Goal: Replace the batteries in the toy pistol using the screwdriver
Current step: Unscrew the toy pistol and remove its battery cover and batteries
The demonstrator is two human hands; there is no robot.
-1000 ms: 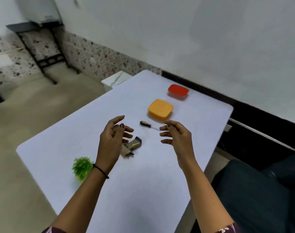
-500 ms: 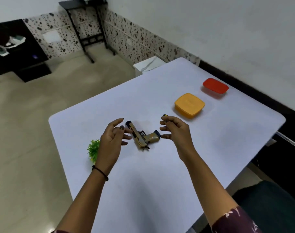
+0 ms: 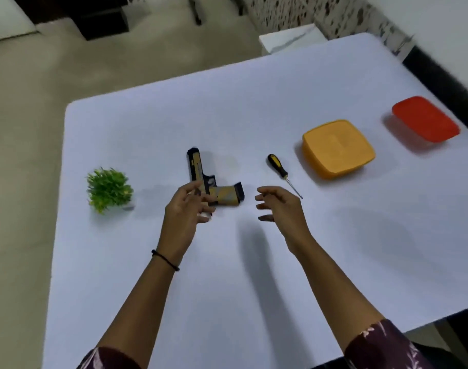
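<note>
A tan and black toy pistol [image 3: 198,170] lies flat on the white table [image 3: 254,110], barrel pointing away, grip to the right. My left hand [image 3: 186,209] hovers over its rear end with fingers spread, covering part of the grip; whether it touches is unclear. My right hand [image 3: 279,207] floats open a little right of the grip, holding nothing. A screwdriver [image 3: 282,173] with a black and yellow handle lies just beyond my right hand, tip toward me.
A small green artificial plant [image 3: 109,189] stands left of the pistol. An orange lidded box [image 3: 338,147] and a red lidded box [image 3: 426,118] sit to the right. The table's edges run along the left and near right; floor lies beyond.
The camera has tipped down and nearer the table. Both hands have lowered toward the pistol, and the screwdriver now shows fully beside my right hand.
</note>
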